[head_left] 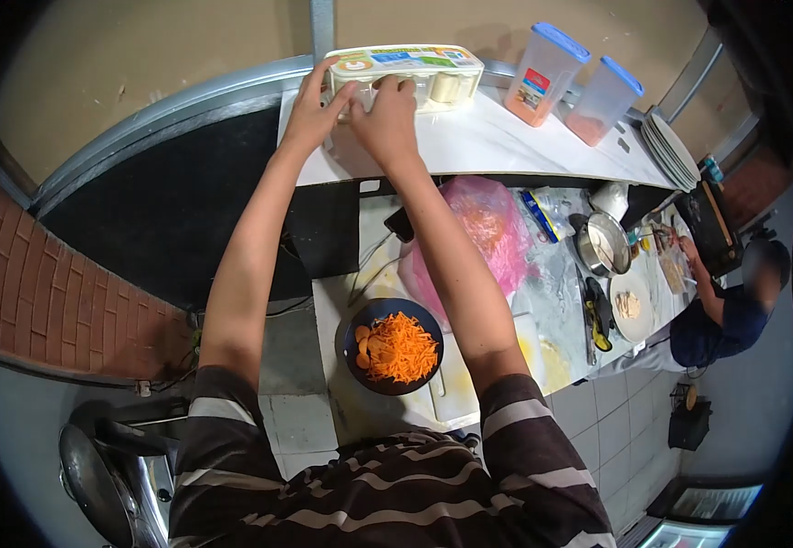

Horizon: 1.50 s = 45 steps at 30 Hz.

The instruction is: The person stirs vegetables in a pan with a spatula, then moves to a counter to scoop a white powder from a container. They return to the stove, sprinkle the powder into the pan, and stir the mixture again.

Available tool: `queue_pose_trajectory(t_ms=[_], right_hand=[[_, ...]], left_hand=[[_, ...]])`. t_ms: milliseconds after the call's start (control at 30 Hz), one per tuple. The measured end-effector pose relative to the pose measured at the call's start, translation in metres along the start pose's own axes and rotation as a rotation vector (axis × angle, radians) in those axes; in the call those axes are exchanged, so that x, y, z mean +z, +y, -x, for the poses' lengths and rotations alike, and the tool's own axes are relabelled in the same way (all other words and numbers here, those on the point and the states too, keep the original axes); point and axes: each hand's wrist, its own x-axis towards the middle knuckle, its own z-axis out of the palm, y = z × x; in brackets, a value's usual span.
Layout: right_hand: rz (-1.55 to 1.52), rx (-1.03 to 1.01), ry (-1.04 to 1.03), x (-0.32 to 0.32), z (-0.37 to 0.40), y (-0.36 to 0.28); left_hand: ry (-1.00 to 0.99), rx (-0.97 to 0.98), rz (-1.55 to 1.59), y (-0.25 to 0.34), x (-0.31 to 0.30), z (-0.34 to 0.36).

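Note:
On the white marbled shelf stands a long clear plastic seasoning box with a printed label on its lid. My left hand grips its left end, fingers at the corner and thumb along the front. Close beside it, my right hand has its fingers bent against the front of the box; the fingertips are partly hidden. Below my forearms, a dark bowl holds shredded carrot and several carrot slices.
Two blue-lidded containers and stacked plates stand right on the shelf. The lower counter holds a pink plastic bag, a metal pot and a white plate. Another person works at the far right.

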Motion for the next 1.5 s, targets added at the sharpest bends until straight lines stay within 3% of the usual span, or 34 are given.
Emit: queue_pose_trajectory(t_ms=[33,100,167,233,300,433,500,700,933,1033,1133,1267,1367,1500], right_hand=[[0.028,-0.080,0.044,-0.012,0.000,0.003],[0.093,-0.038,0.230,-0.035,-0.004,0.009],[0.101,0.001,0.269,-0.041,-0.013,0.024],[0.154,0.141,0.028,-0.038,-0.022,0.043],[0.144,0.074,0.051,-0.027,-0.031,0.068],[-0.016,-0.041,0.059,-0.025,-0.038,0.084],[-0.277,0.141,-0.099,-0.023,-0.038,0.096],[-0.472,0.227,-0.285,-0.092,0.005,0.060],[-0.645,0.162,-0.425,-0.175,0.099,0.009],[-0.678,0.162,-0.572,-0.199,0.156,0.007],[-0.642,0.038,-0.627,-0.202,0.223,0.018],[-0.684,-0.062,-0.816,-0.229,0.290,0.023],[-0.697,-0.168,-0.970,-0.249,0.326,0.041],[-0.748,-0.294,-1.105,-0.284,0.352,0.054]], left_hand=[[-0.003,0.004,-0.028,0.000,-0.001,0.000],[0.003,0.009,-0.056,0.002,0.000,0.000],[0.000,0.017,-0.103,0.004,-0.001,0.002],[-0.012,0.051,-0.127,0.000,-0.001,0.003],[0.054,0.120,-0.266,-0.004,0.001,0.004],[0.192,0.117,-0.255,0.032,-0.006,0.027],[0.225,0.057,-0.204,0.062,-0.013,0.055],[0.342,-0.035,-0.130,0.117,-0.014,0.165],[0.217,-0.283,0.283,0.176,0.019,0.262],[0.144,-0.402,0.459,0.204,0.038,0.303],[0.184,-0.533,0.636,0.215,0.063,0.346],[0.530,-0.642,0.793,0.229,0.111,0.407],[0.802,-0.719,0.718,0.248,0.142,0.437],[0.987,-0.748,0.689,0.272,0.168,0.474]])
